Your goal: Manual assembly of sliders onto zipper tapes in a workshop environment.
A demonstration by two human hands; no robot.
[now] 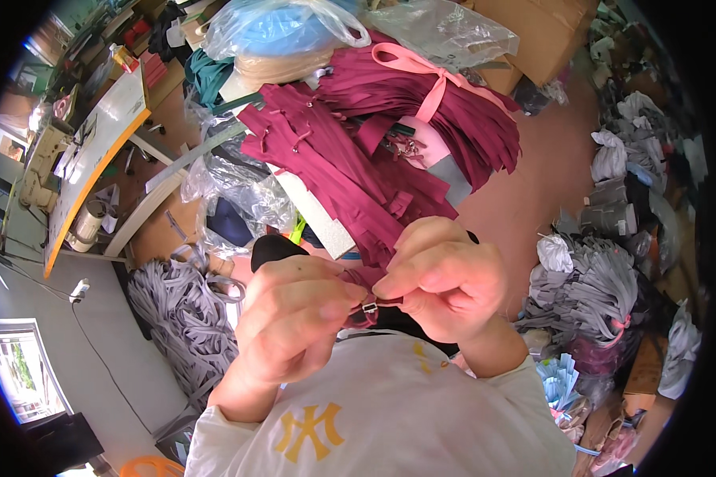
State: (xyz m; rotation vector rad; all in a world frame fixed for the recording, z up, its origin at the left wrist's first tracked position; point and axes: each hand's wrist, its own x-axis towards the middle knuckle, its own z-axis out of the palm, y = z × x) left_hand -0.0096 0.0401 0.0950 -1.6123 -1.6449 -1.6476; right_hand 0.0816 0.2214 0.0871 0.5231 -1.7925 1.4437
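Note:
Close to my chest, a thin maroon strap [363, 319] with a small metal buckle [370, 308] is held between both hands. My left hand [290, 318] is closed, thumb and fingertips pinching the strap just left of the buckle. On the other side, my right hand [445, 278] pinches the strap with thumb and forefinger, its other fingers curled in. Beyond the hands lies a pile of flat maroon straps [326, 159], some with small metal fittings, on a whitish board [326, 219]. The fingers partly hide the held strap.
Farther off is a thick maroon strap bundle [485, 135] tied with a pink band [433, 99]. Clear plastic bags [247, 191] lie left of the pile. Grey strap heaps [179, 310] sit at left and right. A sewing table [103, 151] stands at left, a cardboard box [545, 36] at back.

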